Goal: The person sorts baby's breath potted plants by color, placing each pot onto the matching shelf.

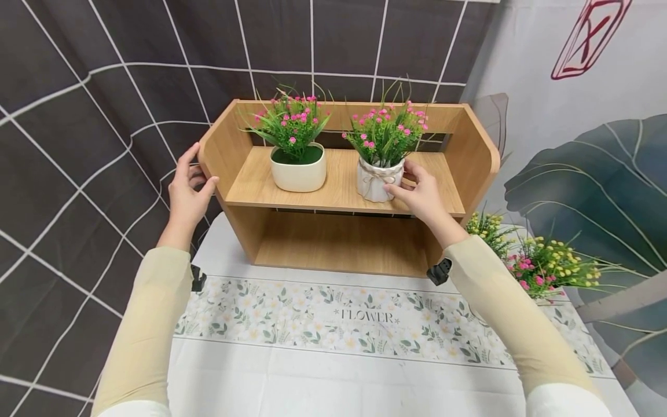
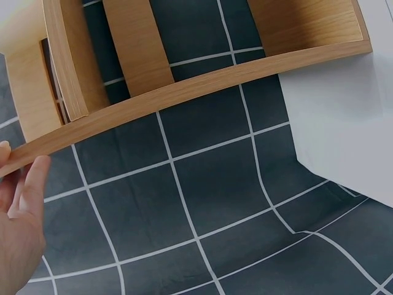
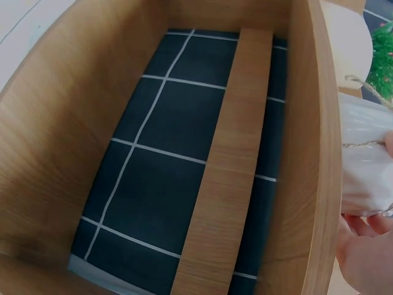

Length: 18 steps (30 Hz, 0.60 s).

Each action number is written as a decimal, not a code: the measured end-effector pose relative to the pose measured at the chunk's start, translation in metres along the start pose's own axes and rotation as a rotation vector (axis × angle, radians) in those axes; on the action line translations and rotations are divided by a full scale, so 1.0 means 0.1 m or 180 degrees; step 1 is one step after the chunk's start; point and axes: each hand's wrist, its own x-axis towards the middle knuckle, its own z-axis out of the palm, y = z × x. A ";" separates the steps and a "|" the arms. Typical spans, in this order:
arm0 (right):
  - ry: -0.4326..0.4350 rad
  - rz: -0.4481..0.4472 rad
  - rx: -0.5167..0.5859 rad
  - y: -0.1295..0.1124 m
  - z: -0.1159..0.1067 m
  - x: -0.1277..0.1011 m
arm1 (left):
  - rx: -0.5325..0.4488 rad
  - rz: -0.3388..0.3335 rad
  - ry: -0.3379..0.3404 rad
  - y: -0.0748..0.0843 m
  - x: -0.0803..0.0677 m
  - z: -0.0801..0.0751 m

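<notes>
A two-tier wooden shelf [image 1: 333,179] stands on the table. My left hand [image 1: 189,188] holds the front edge of its left side panel, thumb toward the inner face and fingers on the outside; in the left wrist view, the hand [image 2: 23,215] is at the panel's edge. On the upper board, my right hand [image 1: 421,194] grips a white ribbed flowerpot [image 1: 371,179] tied with twine, with pink artificial flowers [image 1: 387,130] in it. Left of it sits a cream oval flowerpot [image 1: 299,174] of similar pink flowers. The right wrist view catches only part of the gripped pot [image 3: 365,166].
Potted yellow and pink flowers [image 1: 552,263] stand right of the shelf, beside my right forearm. A floral runner [image 1: 312,315] marked FLOWER crosses the white table in front. Behind hangs a dark grid-patterned cloth [image 1: 344,35]. The lower compartment [image 1: 344,240] has an open front.
</notes>
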 end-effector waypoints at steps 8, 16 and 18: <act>-0.0140 -0.0097 0.0165 0.04 0.12 0.16 | 0.0001 0.0003 -0.0009 0.00 0.00 0.02; -0.0315 -0.0032 0.0190 -0.12 0.23 0.21 | -0.0035 -0.0021 -0.0006 0.00 0.01 0.00; -0.0339 -0.0066 0.0170 -0.10 0.26 0.26 | -0.0042 -0.0024 -0.0002 0.00 0.01 0.00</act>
